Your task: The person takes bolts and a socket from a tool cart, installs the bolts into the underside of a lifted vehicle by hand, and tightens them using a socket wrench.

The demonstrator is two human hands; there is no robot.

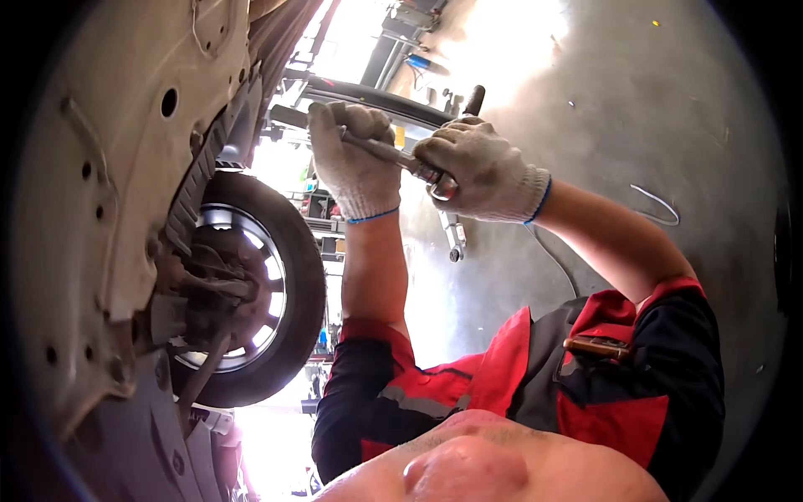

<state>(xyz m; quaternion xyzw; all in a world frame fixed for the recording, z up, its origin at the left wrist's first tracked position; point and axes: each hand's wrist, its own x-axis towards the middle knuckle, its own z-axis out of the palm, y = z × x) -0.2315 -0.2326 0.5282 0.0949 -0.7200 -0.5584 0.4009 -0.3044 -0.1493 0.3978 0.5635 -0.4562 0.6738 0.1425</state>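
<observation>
In the head view, both my hands wear white knit gloves with blue cuff edges and are closed on one tool beside the underside of a raised car point(134, 192). My right hand point(489, 171) grips a ratchet wrench point(443, 186); its chrome head shows below the fingers and a dark handle end sticks up above them. A metal extension bar point(381, 151) runs from the ratchet head towards the upper left. My left hand point(355, 159) is wrapped round this bar. A grey, socket-like end point(288, 116) juts out beyond the left thumb, apart from the car.
A wheel with a tyre point(305, 284) and suspension parts hang at the left, near my left forearm. Behind my hands is a dark lift arm point(385, 100). A thin cable point(556, 259) and a pale looped strip point(657, 205) lie on the grey floor point(669, 109).
</observation>
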